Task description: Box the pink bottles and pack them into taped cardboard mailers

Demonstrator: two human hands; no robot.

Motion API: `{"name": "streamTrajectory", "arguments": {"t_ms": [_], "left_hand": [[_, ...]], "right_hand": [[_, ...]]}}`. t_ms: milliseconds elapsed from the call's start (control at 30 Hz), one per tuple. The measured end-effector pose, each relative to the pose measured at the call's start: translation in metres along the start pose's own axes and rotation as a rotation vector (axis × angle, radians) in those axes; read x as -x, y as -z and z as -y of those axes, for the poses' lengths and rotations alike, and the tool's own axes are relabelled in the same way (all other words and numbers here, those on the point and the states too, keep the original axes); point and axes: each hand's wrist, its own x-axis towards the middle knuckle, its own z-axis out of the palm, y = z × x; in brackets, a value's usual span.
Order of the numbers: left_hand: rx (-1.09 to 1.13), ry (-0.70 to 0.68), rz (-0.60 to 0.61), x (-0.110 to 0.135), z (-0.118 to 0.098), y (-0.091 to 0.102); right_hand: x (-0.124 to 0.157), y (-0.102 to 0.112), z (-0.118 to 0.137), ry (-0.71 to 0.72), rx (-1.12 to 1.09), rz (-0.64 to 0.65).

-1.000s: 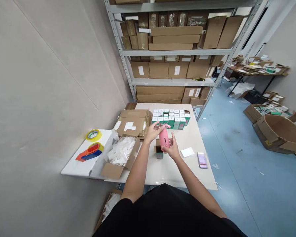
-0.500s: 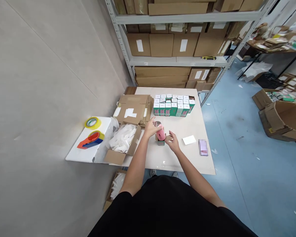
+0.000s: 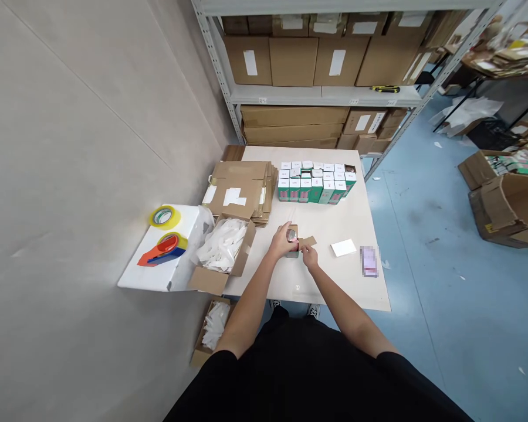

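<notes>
A small open box [image 3: 293,254] stands on the table in front of me, its brown flap [image 3: 308,241] folded out to the right. Down inside it sits a pink cylinder with a shiny round top [image 3: 291,235], mostly hidden by the box and my fingers. My left hand [image 3: 281,241] is closed around the cylinder's upper end at the box mouth. My right hand [image 3: 309,257] pinches the flap at the box's right side. Behind them stand rows of green-and-white boxes [image 3: 317,190], several with pink pictures on the front.
Flattened cartons [image 3: 240,184] lie at the left, beside a carton of white packets [image 3: 222,245]. Yellow tape [image 3: 165,217] and a red-blue tape dispenser [image 3: 163,251] rest on a white block. A white card [image 3: 343,248] and a blurred purple item [image 3: 369,262] lie right. Shelving [image 3: 290,94] stands behind.
The pink cylinder has gone down from above the box into it, with my left hand lowered along with it. My right hand, open before, now pinches the flap. The view has shifted slightly.
</notes>
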Motion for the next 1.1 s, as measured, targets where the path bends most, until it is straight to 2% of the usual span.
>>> {"name": "streamTrajectory", "arguments": {"t_ms": [133, 233, 367, 467, 567, 633, 733, 833, 933, 1033, 1100], "left_hand": [[-0.109, -0.001, 0.111, 0.000, 0.016, -0.013], [-0.238, 0.026, 0.148, -0.001, 0.027, -0.031], [-0.262, 0.068, 0.126, 0.004, 0.040, -0.060], [-0.186, 0.078, 0.045, 0.010, 0.053, -0.072], [-0.044, 0.123, -0.106, 0.012, 0.073, -0.071], [0.087, 0.263, -0.152, 0.009, 0.088, -0.065], [0.221, 0.435, -0.072, 0.002, 0.106, -0.058], [0.252, 0.429, 0.012, -0.004, 0.115, -0.059], [0.258, 0.435, 0.059, -0.005, 0.115, -0.067], [0.226, 0.450, 0.069, -0.003, 0.113, -0.071], [0.223, 0.412, 0.058, -0.001, 0.112, -0.070]], "right_hand": [[0.000, 0.003, -0.004, 0.020, 0.045, 0.014], [0.001, 0.007, -0.005, 0.040, 0.075, 0.001], [0.002, 0.010, -0.004, 0.057, 0.112, -0.019], [0.003, 0.009, -0.002, 0.064, 0.122, -0.034], [0.005, 0.007, 0.000, 0.063, 0.121, -0.046], [0.007, 0.005, 0.003, 0.057, 0.119, -0.053], [0.013, 0.001, 0.006, 0.046, 0.064, -0.069], [0.018, -0.002, 0.009, 0.070, -0.006, -0.033], [0.022, 0.001, 0.008, 0.128, 0.031, 0.081], [0.022, 0.008, 0.007, 0.132, 0.126, 0.156], [0.020, 0.014, 0.006, 0.111, 0.167, 0.183]]}}
